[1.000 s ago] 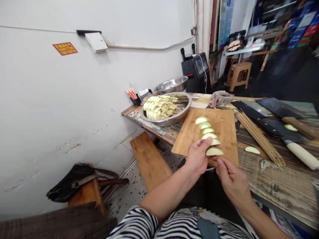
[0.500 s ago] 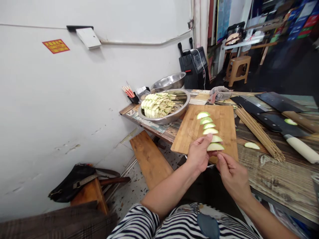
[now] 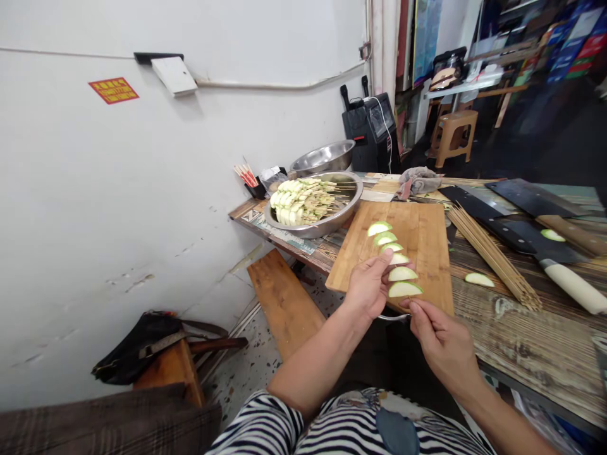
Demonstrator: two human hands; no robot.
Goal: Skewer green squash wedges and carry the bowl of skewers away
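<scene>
Half-moon zucchini slices point(image 3: 405, 289), pale with green rims, sit spaced in a row on a thin skewer above the near part of the wooden cutting board point(image 3: 429, 230). My left hand point(image 3: 366, 287) is closed around the middle of the row, its thumb on a slice and its fingers behind. At the near end, my right hand point(image 3: 441, 328) pinches the skewer just below the lowest slice. Most of the skewer is hidden by the slices and fingers. A steel bowl point(image 3: 344, 218) beyond the board holds many finished zucchini skewers point(image 3: 298, 201).
Right of the board lie a bundle of bare bamboo skewers point(image 3: 496, 256), a loose zucchini slice point(image 3: 478, 279) and several cleavers point(image 3: 535, 237). A grey cloth point(image 3: 420, 181) and a second steel bowl point(image 3: 327, 156) are at the back. A wooden bench point(image 3: 284, 303) stands left below.
My left hand has moved up along the row, from the lower slices to the middle ones. The far end of the skewer has swung slightly left. My right hand keeps its pinch.
</scene>
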